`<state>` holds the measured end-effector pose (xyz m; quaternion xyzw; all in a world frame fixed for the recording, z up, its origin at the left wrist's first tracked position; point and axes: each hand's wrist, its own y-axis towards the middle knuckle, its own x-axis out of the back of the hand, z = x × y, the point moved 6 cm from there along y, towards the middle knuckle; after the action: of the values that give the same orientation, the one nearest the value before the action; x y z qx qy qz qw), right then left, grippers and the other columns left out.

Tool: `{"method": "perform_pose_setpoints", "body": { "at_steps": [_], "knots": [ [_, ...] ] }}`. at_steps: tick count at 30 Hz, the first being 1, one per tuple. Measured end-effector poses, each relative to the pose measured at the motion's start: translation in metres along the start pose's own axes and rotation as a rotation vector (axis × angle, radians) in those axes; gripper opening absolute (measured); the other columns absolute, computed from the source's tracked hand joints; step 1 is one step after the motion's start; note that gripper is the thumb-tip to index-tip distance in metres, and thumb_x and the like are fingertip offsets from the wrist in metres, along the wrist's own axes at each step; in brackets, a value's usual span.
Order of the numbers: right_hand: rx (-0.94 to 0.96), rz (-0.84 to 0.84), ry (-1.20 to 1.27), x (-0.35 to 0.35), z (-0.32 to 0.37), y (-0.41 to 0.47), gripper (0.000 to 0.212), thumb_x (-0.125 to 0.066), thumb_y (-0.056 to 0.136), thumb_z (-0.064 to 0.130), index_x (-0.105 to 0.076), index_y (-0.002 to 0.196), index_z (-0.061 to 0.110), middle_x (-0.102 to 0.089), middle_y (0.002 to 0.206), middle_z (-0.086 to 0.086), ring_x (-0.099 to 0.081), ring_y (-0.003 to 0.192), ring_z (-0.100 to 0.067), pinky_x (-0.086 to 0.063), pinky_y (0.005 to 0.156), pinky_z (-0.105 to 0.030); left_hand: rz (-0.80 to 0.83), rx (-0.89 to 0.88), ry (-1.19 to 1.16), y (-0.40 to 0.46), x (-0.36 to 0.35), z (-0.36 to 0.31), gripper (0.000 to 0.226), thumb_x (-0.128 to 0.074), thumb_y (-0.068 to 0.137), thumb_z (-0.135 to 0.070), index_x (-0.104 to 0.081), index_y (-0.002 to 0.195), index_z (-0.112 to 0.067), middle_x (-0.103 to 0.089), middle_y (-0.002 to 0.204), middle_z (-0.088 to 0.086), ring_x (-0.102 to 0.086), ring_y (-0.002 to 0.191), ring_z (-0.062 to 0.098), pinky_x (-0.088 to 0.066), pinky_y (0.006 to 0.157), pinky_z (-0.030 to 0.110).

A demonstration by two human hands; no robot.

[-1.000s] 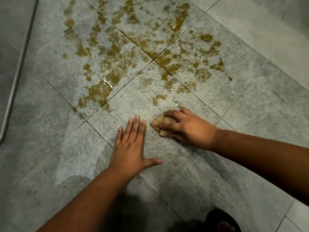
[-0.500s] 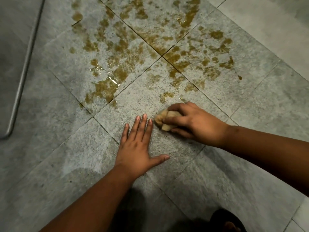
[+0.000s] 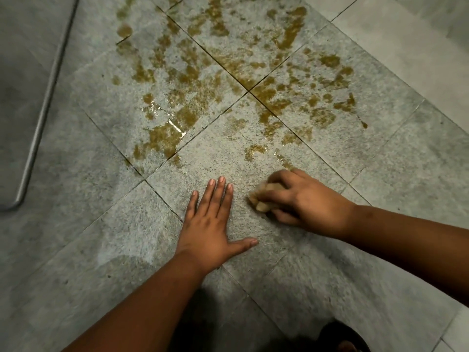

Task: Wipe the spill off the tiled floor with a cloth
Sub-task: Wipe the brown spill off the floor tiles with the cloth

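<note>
A left hand (image 3: 208,224) lies flat on a grey tiled floor (image 3: 76,250), fingers straight, holding nothing, as it did a second ago. Just to its right, the right hand (image 3: 302,201) grips a small balled tan cloth (image 3: 265,196), pressing it to the tile. The cloth now sits slightly farther from the left fingers than half a second ago. The brown spill (image 3: 228,80) spreads across the tiles beyond both hands, its nearest drops just above the right hand.
</note>
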<state>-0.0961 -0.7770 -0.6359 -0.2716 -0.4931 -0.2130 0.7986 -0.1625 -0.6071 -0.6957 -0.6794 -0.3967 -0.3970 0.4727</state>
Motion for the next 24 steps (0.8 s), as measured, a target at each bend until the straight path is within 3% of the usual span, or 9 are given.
{"method": "perform_pose_setpoints", "body": {
  "at_steps": [5, 12, 17, 21, 24],
  "knots": [
    [-0.050, -0.023, -0.053, -0.006, -0.006, 0.021, 0.046, -0.050, 0.093, 0.040, -0.049, 0.137, 0.031, -0.051, 0.129, -0.011, -0.050, 0.101, -0.028, -0.048, 0.084, -0.040, 0.014, 0.004, 0.002, -0.001, 0.002, -0.001, 0.116, -0.016, 0.073, -0.094, 0.021, 0.149, -0.015, 0.031, 0.156, 0.003, 0.030, 0.143, 0.017, 0.010, 0.118, 0.047],
    [-0.210, -0.094, 0.060, -0.031, -0.007, -0.040, 0.051, -0.060, 0.089, 0.036, -0.047, 0.139, 0.034, -0.052, 0.125, -0.009, -0.050, 0.099, -0.026, -0.049, 0.084, -0.040, 0.022, 0.015, -0.007, -0.001, 0.004, -0.003, 0.116, -0.017, 0.073, -0.094, 0.027, 0.148, -0.017, 0.036, 0.154, 0.001, 0.035, 0.141, 0.016, 0.013, 0.118, 0.047],
    [-0.159, -0.073, 0.123, -0.028, -0.002, -0.064, 0.048, -0.057, 0.090, 0.037, -0.045, 0.137, 0.038, -0.053, 0.124, -0.006, -0.053, 0.102, -0.024, -0.046, 0.084, -0.033, 0.035, 0.046, -0.020, 0.001, 0.011, -0.006, 0.120, -0.024, 0.070, -0.094, 0.027, 0.148, -0.019, 0.036, 0.154, 0.000, 0.036, 0.140, 0.014, 0.015, 0.117, 0.044],
    [-0.192, -0.203, 0.141, 0.000, -0.019, -0.026, 0.045, -0.051, 0.092, 0.039, -0.048, 0.137, 0.033, -0.051, 0.127, -0.014, -0.051, 0.106, -0.031, -0.047, 0.088, -0.041, 0.085, 0.077, -0.015, 0.002, 0.015, -0.009, 0.122, -0.028, 0.068, -0.093, 0.027, 0.148, -0.020, 0.035, 0.155, 0.000, 0.035, 0.140, 0.015, 0.015, 0.118, 0.043],
    [-0.271, -0.187, 0.071, -0.001, -0.044, -0.011, 0.042, -0.051, 0.092, 0.041, -0.053, 0.133, 0.031, -0.050, 0.128, -0.014, -0.050, 0.104, -0.032, -0.048, 0.087, -0.046, 0.091, 0.083, -0.023, 0.002, 0.016, -0.009, 0.123, -0.028, 0.067, -0.094, 0.025, 0.150, -0.020, 0.034, 0.155, -0.001, 0.034, 0.141, 0.015, 0.014, 0.118, 0.043]
  ]
}}
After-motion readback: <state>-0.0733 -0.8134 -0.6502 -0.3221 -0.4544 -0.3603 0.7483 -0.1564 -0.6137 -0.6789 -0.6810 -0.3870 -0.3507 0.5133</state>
